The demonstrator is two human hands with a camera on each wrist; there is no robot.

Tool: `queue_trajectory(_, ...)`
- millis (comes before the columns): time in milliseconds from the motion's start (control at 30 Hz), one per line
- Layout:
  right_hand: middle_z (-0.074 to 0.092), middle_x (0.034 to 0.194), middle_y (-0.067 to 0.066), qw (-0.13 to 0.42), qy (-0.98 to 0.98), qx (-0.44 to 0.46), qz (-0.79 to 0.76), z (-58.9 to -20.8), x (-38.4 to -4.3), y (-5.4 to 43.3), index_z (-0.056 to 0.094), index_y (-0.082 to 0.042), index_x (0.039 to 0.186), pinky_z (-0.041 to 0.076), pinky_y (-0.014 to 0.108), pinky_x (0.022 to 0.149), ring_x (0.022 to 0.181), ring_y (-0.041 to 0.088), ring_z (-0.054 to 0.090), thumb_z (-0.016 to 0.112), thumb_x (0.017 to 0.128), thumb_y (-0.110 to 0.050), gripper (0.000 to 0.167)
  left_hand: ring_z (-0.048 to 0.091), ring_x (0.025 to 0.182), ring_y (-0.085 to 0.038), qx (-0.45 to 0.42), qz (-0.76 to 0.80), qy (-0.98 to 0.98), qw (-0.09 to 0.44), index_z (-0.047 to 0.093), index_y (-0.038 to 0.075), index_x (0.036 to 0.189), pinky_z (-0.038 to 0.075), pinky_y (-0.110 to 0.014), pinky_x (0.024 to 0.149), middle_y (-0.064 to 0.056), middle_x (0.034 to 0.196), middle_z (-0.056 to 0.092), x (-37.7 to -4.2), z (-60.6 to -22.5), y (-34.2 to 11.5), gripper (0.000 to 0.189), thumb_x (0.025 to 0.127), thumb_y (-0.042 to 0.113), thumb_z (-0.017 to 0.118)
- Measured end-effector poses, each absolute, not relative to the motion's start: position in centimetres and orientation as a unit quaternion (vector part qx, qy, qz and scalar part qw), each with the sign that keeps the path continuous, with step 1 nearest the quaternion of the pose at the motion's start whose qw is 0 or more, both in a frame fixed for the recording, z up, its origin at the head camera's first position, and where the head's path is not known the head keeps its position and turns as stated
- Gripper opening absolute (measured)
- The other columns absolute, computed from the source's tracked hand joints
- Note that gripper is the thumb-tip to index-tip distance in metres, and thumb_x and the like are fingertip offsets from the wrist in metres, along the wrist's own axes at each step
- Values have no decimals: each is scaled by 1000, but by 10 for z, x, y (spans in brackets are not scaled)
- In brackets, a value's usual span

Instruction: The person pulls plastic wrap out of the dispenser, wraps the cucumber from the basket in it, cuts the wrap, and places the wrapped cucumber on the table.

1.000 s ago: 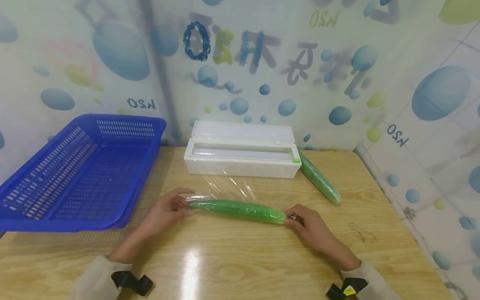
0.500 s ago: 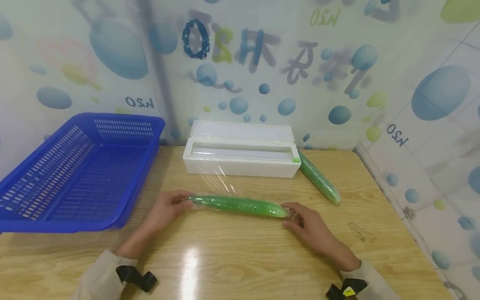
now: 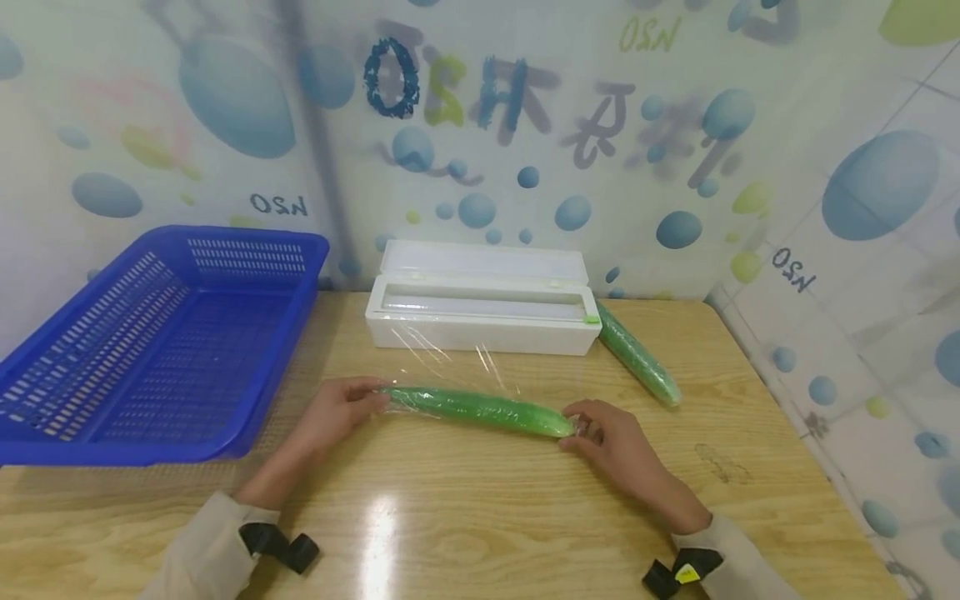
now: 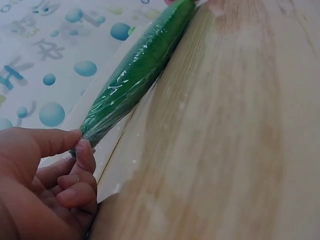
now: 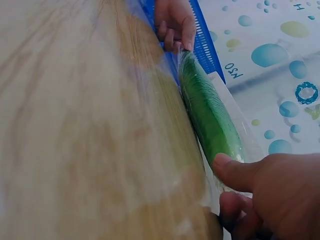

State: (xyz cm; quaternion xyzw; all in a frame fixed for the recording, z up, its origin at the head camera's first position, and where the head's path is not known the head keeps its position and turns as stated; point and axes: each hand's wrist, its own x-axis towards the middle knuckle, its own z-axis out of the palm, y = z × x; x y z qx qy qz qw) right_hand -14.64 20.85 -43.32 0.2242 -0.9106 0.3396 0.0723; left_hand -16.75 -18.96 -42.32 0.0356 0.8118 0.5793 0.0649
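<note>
A green cucumber (image 3: 480, 410) wrapped in clear plastic film lies crosswise between my two hands, over the table. My left hand (image 3: 337, 417) pinches the film at its darker left end; in the left wrist view, thumb and forefinger meet on the gathered film (image 4: 85, 140). At the paler right end, my right hand (image 3: 615, 446) pinches the twisted film, its thumb (image 5: 227, 167) lying along the cucumber's tip in the right wrist view. Clear film (image 3: 450, 362) stretches from the cucumber back to a white cling film box (image 3: 483, 337), whose lid stands raised.
A second cucumber (image 3: 641, 362), in clear film, lies right of the box. On the left stands a blue plastic basket (image 3: 288, 333) with slotted walls. A bubble-patterned wall covering (image 3: 637, 192) closes off the back and right of the wooden table (image 3: 480, 517).
The cucumber's left end and my left hand have shifted slightly back toward the box. The left fingers have closed together on the film end. My right hand has barely moved.
</note>
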Motion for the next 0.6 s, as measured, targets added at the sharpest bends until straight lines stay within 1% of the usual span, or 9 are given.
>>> queue_trajectory(100, 56, 82, -9, 83, -910, 225, 338, -435, -147, 209, 65, -15, 110, 47, 24, 58, 66, 5, 52, 78, 80, -17, 33, 51, 64, -12, 48, 580, 811, 60, 59, -5, 122, 42, -22, 51, -12, 88, 65, -169, -425, -190, 39, 88, 11, 68)
queue_trajectory(233, 56, 82, -9, 96, -908, 231, 337, -436, -148, 209, 66, -12, 111, 47, 25, 58, 67, 5, 52, 75, 83, -16, 30, 55, 70, -16, 76, 576, 813, 37, 57, -6, 123, 46, -24, 56, -16, 88, 64, -170, -429, -193, 43, 83, 2, 71)
queue_trajectory(333, 55, 82, -8, 97, -907, 231, 337, -436, -149, 208, 66, -10, 111, 46, 25, 59, 68, 5, 51, 73, 85, -18, 28, 58, 76, -19, 85, 578, 811, 25, 56, -6, 123, 48, -26, 59, -18, 90, 64, -171, -431, -195, 44, 82, -1, 71)
queue_trajectory(467, 54, 85, -7, 94, -911, 227, 330, -435, -150, 209, 67, -9, 111, 46, 24, 60, 70, 6, 50, 72, 86, -20, 28, 59, 79, -23, 81, 576, 814, 7, 54, -5, 125, 50, -29, 62, -20, 93, 63, -171, -430, -195, 41, 86, -2, 66)
queue_trajectory(600, 55, 88, -4, 100, -913, 229, 322, -434, -150, 209, 68, -7, 111, 47, 24, 61, 72, 7, 51, 72, 85, -16, 28, 59, 74, -24, 62, 558, 827, -35, 56, -5, 122, 49, -29, 60, -20, 93, 62, -172, -428, -195, 32, 91, 2, 61)
